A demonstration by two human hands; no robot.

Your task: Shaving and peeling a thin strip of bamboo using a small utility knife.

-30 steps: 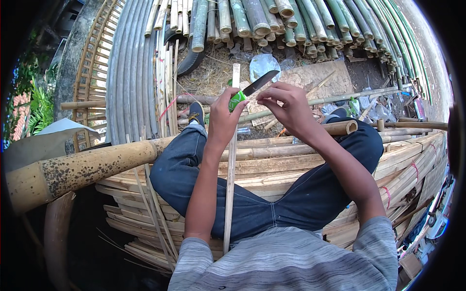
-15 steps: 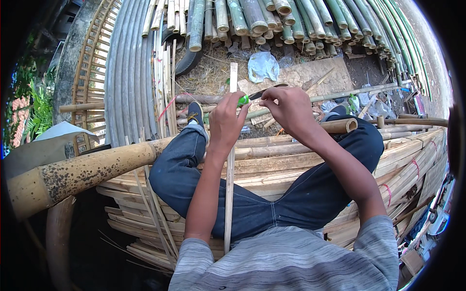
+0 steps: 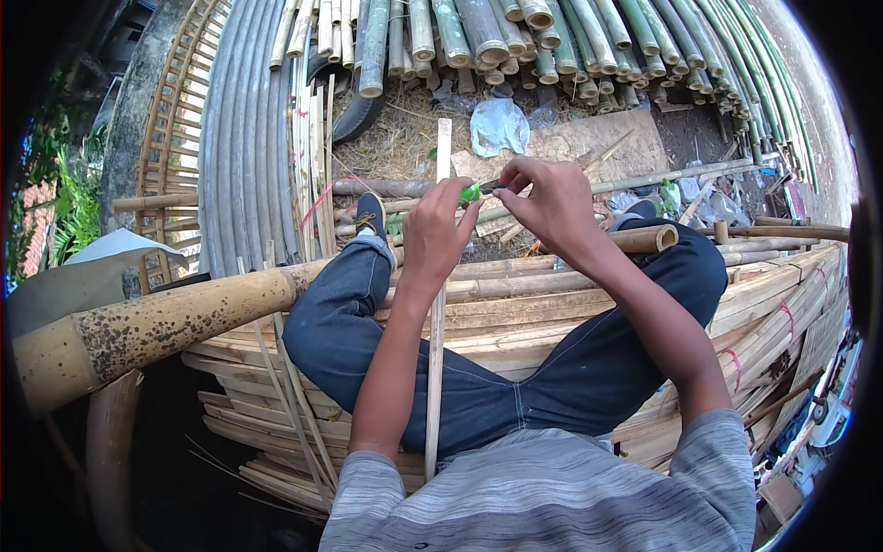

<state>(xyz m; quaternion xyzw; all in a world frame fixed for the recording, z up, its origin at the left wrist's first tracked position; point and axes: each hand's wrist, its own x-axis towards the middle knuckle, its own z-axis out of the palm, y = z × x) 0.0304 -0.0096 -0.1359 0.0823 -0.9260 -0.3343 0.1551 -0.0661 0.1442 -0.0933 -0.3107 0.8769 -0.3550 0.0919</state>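
Note:
My left hand [image 3: 434,230] is closed around the bright green handle [image 3: 471,193] of a knife. The dark knife blade [image 3: 491,185] sticks out to the right of it. My right hand [image 3: 552,198] is closed, with thumb and forefinger pinching at the blade and hiding most of it. A long pale bamboo strip [image 3: 435,368] runs from my lap up behind my left hand, and its flat top end shows beyond the knuckles. Whether the left fingers also grip this strip is hidden.
Stacked split bamboo slats [image 3: 515,322] lie beneath my legs. A thick spotted bamboo pole [image 3: 184,327] crosses at my left knee. Ahead are cut green bamboo poles [image 3: 478,28], a black tyre [image 3: 359,120], cardboard [image 3: 589,147] and a plastic bag [image 3: 499,127].
The right hand has shifted slightly and its fingers have come onto the blade, which was showing past them before. The left hand has tilted a little to the right with the green handle.

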